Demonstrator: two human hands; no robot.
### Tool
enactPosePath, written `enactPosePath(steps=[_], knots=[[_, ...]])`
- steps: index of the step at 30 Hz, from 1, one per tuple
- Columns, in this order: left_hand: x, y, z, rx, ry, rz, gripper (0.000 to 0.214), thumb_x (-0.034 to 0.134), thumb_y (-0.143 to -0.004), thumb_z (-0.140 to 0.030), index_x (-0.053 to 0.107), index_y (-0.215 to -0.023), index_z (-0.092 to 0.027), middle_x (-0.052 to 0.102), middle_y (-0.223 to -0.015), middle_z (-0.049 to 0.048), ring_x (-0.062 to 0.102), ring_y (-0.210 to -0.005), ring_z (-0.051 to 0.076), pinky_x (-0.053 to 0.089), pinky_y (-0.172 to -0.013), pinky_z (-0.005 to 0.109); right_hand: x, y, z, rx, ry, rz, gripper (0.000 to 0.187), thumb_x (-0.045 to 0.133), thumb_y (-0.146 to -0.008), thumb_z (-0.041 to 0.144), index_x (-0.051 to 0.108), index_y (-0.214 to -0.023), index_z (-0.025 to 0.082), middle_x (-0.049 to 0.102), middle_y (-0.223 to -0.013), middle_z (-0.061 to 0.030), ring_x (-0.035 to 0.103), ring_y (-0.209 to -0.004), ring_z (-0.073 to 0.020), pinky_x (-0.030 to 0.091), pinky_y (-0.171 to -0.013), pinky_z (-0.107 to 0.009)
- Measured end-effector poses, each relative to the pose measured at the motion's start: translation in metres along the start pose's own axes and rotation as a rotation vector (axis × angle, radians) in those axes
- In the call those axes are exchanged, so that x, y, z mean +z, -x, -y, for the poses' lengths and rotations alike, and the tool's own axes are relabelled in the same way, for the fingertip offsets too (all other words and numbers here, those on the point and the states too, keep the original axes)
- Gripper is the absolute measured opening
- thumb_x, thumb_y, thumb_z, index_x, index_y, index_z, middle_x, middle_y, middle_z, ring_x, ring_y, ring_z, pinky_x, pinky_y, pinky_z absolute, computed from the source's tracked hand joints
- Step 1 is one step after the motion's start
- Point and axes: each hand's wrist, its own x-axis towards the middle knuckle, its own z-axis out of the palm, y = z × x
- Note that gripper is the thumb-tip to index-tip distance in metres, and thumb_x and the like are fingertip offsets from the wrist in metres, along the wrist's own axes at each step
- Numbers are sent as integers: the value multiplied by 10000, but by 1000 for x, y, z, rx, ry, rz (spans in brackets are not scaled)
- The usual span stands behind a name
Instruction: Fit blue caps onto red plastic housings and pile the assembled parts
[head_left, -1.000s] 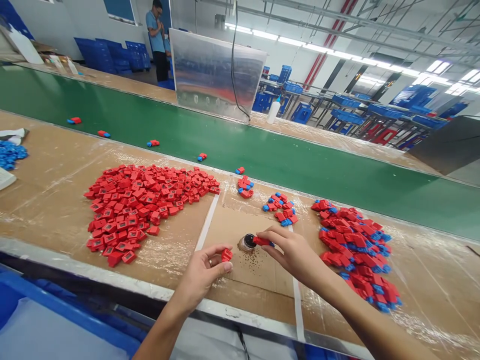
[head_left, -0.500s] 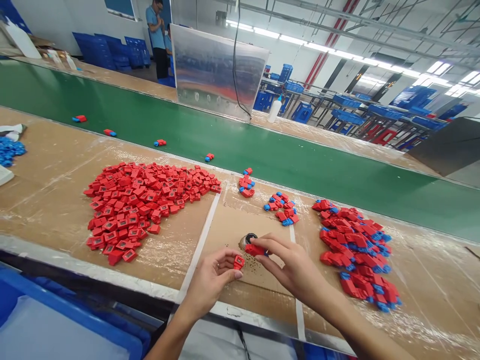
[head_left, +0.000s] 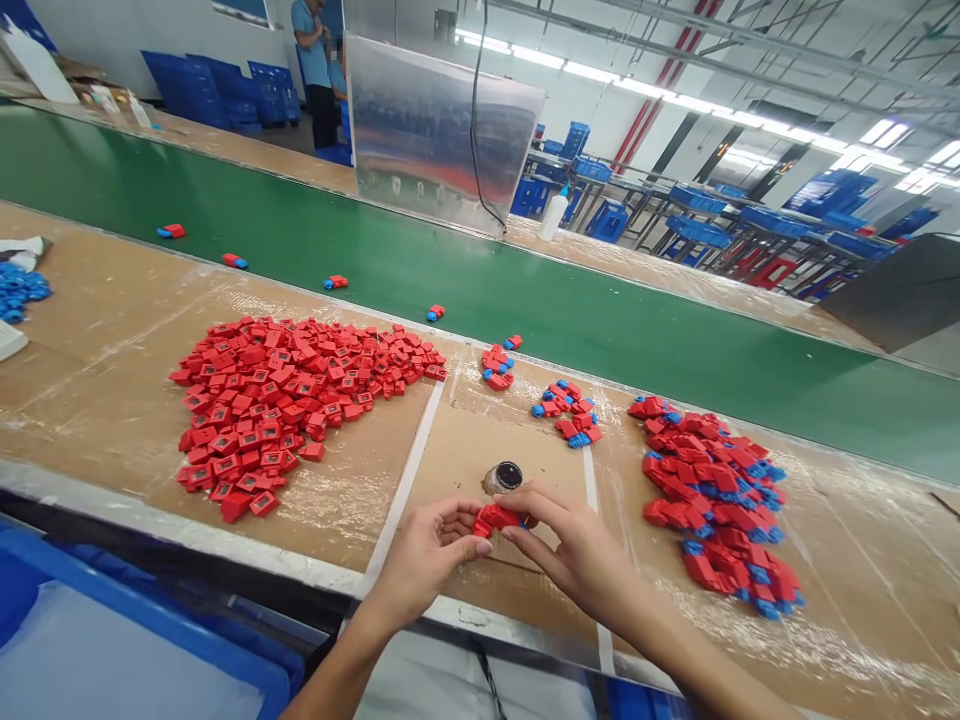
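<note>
My left hand [head_left: 431,550] pinches a small red plastic piece [head_left: 481,524] between thumb and fingers. Facing it, my right hand [head_left: 559,530] grips a red-and-blue plastic part [head_left: 504,517], its blue end mostly covered by my fingers. The two pieces meet, touching or nearly so, just in front of a small round jar [head_left: 508,476] with dark contents. The jar stands on a piece of cardboard [head_left: 457,450]. To the left lies a big heap of red pieces [head_left: 262,400]; to the right is a pile of red-and-blue parts [head_left: 705,480].
Beyond the table runs a green conveyor belt [head_left: 637,330] carrying several red-and-blue parts. Two small clusters of parts [head_left: 568,412] lie near its edge. A metal panel [head_left: 442,140] and a white bottle [head_left: 553,214] stand behind. A blue bin [head_left: 135,640] is at lower left.
My right hand has drawn its part away from the jar, toward me and left, against the red piece in my left hand. Parts on the belt appear slightly further right.
</note>
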Motion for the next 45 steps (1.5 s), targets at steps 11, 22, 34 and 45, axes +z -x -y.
enactPosePath(steps=[11,22,34,45], knots=[[-4,4,6,-90,-121,39,167,628,-789,-175,690,-945,-176,615,-740,-13,520,-676,127,388,-614,214,14,6,2,19,20,103,152,480,-965,202,632,-970,216,620,-887,-59,613,-798,-184,498,-706,-290],[-6,4,0,-45,-460,61,103,577,-812,-164,662,-868,-183,612,-714,-19,523,-667,134,387,-630,218,37,19,0,13,151,17,195,432,-960,140,617,-1002,183,626,-916,-86,612,-787,-186,494,-678,-281],[-78,-91,-72,226,-1177,22,383,526,-876,-406,578,-1213,-230,625,-1146,85,643,-807,215,507,-754,331,-96,69,-95,449,84,-626,242,555,-888,352,685,-1035,210,731,-1023,-77,682,-886,-215,531,-783,-335],[-87,-166,-73,149,-1939,-146,256,369,-957,-225,564,-1098,-137,534,-1116,145,672,-779,264,489,-607,336,-180,126,-219,730,384,-666,389,567,-733,515,717,-885,191,751,-865,-131,706,-758,-313,541,-640,-405]])
